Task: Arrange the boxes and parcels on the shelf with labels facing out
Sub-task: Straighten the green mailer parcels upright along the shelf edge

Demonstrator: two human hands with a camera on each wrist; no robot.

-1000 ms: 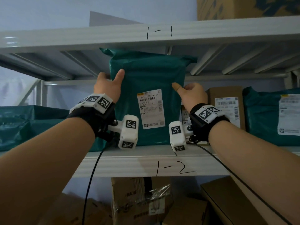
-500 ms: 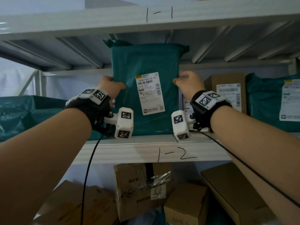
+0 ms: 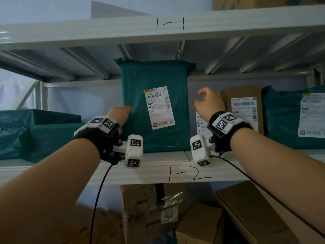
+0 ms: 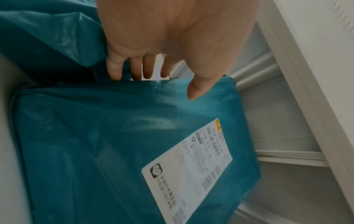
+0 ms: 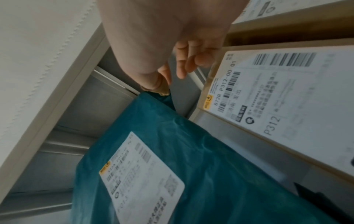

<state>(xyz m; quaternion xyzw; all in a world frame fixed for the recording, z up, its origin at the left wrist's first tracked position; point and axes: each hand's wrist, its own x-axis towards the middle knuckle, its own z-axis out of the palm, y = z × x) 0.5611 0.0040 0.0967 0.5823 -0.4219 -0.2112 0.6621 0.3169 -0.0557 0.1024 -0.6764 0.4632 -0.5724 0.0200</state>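
A tall green parcel [image 3: 137, 85] stands upright on the shelf marked 1-2 [image 3: 158, 171], its white label [image 3: 159, 107] facing out. My left hand [image 3: 125, 110] holds the parcel's left edge. In the left wrist view the thumb lies on the front of the parcel [image 4: 95, 144] and the fingers [image 4: 134, 71] reach behind the edge. My right hand [image 3: 199, 98] hovers just off the parcel's right edge, fingers loosely curled and holding nothing. The right wrist view shows that hand [image 5: 168, 78] above the parcel [image 5: 210, 166], apart from it.
Right of the parcel stand a small box labelled P312 [image 3: 200, 124], a taller brown box [image 3: 242, 106] and another green parcel [image 3: 290, 117], labels out. Green parcels [image 3: 44, 131] lie at the left. The beam marked 1-1 [image 3: 168, 27] hangs close overhead. Cardboard boxes [image 3: 153, 208] sit below.
My right hand has let go of the parcel's right edge and pulled slightly away. The parcel now stands on its own base, with the left hand a little lower on its edge.
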